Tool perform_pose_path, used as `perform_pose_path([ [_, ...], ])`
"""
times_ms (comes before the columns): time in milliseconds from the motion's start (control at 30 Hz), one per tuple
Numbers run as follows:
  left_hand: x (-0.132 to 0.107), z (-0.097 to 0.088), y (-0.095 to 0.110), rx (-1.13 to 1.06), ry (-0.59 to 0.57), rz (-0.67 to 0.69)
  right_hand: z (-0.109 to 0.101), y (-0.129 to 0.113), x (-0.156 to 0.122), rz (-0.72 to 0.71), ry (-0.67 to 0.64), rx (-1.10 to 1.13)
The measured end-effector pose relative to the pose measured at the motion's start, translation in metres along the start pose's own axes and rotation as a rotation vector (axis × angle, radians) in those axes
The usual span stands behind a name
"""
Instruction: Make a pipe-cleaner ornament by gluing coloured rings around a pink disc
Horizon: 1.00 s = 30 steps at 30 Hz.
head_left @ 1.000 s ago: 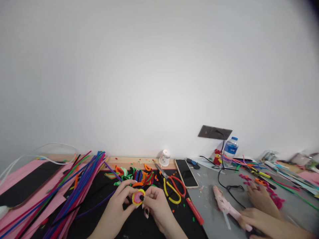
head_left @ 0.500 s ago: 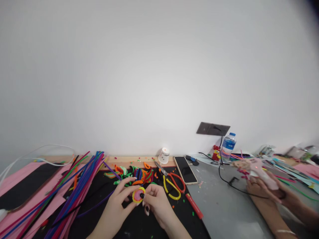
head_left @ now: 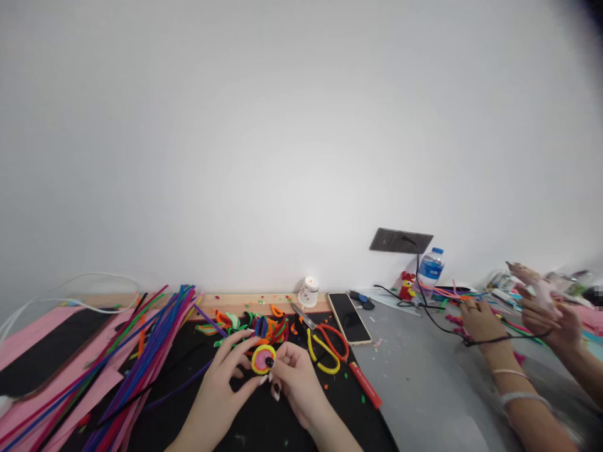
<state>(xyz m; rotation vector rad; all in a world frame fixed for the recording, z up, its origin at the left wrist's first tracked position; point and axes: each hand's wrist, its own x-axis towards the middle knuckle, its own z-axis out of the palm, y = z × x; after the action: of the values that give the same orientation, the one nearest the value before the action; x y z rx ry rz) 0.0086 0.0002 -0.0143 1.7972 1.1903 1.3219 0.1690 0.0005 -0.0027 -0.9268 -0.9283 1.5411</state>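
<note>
A small round pipe-cleaner disc [head_left: 262, 360], pink in the middle with a yellow and orange rim, is pinched between both my hands over a black mat [head_left: 245, 427]. My left hand [head_left: 223, 383] grips its left and lower side with thumb and fingers. My right hand [head_left: 294, 380] presses a dark-nailed fingertip on its right edge, the other fingers curled. Just behind them lies a pile of bent coloured pipe-cleaner pieces [head_left: 254, 328].
Long pipe cleaners [head_left: 141, 358] fan out at left over pink sheets. Yellow-and-red scissors [head_left: 325, 348], a red pen [head_left: 365, 386], a phone [head_left: 348, 317] and a small white jar [head_left: 308, 292] lie at right. Another person's hands [head_left: 513, 320] hold a pink glue gun [head_left: 534, 285] near a water bottle [head_left: 429, 269].
My hands stay on the disc, which has shifted up slightly in view. The other person has lifted the pink glue gun off the grey table and carried it up and to the right.
</note>
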Motion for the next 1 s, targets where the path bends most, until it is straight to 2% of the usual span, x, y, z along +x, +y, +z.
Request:
perform_pose_path([
  [167,0.0005,0.0006,-0.0067,-0.013,0.040,0.021,0.0008,0.0006,-0.0005,-0.003,-0.005,0.020],
  [467,0.0022,-0.0027,0.0020,0.033,0.042,0.068,0.0005,0.0003,-0.0004,-0.001,-0.019,0.027],
  [1000,0.0007,0.0002,-0.0051,0.004,0.044,0.070,0.0007,0.0012,0.0002,-0.010,-0.015,0.029],
])
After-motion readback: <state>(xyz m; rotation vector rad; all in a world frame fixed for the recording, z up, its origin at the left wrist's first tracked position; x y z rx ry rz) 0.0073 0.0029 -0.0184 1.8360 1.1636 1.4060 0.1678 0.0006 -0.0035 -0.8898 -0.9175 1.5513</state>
